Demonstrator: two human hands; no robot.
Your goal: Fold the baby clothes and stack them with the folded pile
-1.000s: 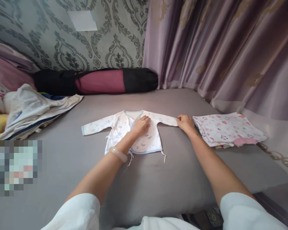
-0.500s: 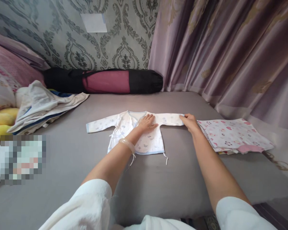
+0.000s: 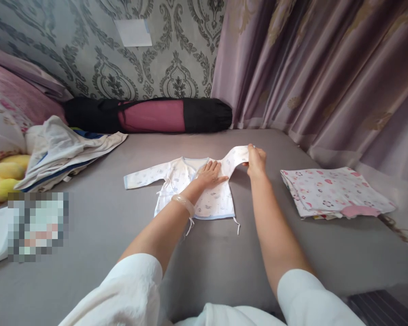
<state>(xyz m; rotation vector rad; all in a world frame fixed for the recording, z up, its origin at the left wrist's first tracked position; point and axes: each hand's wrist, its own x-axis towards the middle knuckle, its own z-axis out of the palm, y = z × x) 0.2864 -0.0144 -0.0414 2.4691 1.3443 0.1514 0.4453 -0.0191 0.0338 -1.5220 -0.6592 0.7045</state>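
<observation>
White shirt, left hand flat on it, right grip clamping sleeve, its end seemingly hidden

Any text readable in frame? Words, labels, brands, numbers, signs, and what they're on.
None readable.
Small shirt: printed motifs, no legible words.
Wall sheet: no legible writing.
Pixelated item at left: blurred out, can't be read.
Black-and-pink bag: no visible lettering.

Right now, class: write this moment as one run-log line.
left hand: palm down on shirt | right hand: gripping lifted sleeve | other sleeve: stretched out on bed | folded cloth: right of shirt
</observation>
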